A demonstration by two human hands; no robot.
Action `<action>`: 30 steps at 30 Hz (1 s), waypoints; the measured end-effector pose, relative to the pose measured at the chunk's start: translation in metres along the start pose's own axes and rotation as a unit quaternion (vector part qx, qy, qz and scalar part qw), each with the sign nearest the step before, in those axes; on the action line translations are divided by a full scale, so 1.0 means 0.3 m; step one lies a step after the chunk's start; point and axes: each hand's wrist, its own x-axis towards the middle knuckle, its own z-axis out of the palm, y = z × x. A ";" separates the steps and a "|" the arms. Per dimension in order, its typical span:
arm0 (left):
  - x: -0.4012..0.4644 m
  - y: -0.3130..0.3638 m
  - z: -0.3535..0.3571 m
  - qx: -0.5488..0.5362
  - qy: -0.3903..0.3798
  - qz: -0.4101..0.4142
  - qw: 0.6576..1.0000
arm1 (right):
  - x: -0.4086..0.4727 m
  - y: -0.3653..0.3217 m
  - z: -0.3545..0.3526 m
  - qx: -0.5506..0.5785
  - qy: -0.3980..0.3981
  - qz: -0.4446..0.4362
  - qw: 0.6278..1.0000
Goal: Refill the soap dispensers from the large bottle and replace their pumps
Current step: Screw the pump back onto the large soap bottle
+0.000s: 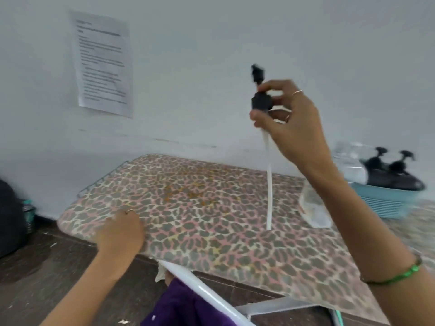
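The right hand (292, 121) is raised above the ironing board (211, 243), its thumb and fingers pinched round the black collar of a pump (260, 102). The pump's long axis runs close to vertical, tilted slightly: the black nozzle head is uppermost and the white dip tube (269, 191) hangs straight down from the grip, its lower end showing over the middle of the board's leopard-print cover. Whether the tube tip touches the cover cannot be told.

A clear dispenser bottle (314, 208) stands near the board's right edge, partly hidden behind the right forearm; it lies below and to the right of the grip. Its mouth is not visible, so its fill level and readiness cannot be confirmed.

Further right, a blue basket (386, 203) holds more black pumps (390, 165).

The left hand (122, 231) rests on the board near its left front edge, fingers curled loosely, holding nothing visible.

Judgement: the right hand is the nearer to the bottle, and the tube needs carrying rightward while kept plumb.
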 end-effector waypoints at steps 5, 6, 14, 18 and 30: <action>-0.023 0.175 -0.047 -0.078 0.026 0.098 0.992 | -0.050 -0.075 -0.364 -0.024 0.174 -0.066 0.982; -0.033 0.230 -0.056 -0.116 0.014 0.128 0.985 | -0.060 -0.082 -0.420 -0.029 0.207 -0.076 0.975; -0.180 0.738 -0.172 -0.400 -0.105 0.352 0.840 | -0.067 -0.038 -0.652 -0.083 0.352 -0.124 0.924; -0.222 0.932 -0.222 -0.474 -0.151 0.373 0.783 | -0.051 -0.007 -0.666 -0.108 0.387 -0.148 0.904; -0.212 1.097 -0.149 -0.540 -0.152 0.351 0.750 | 0.031 0.081 -0.653 -0.101 0.415 -0.151 0.891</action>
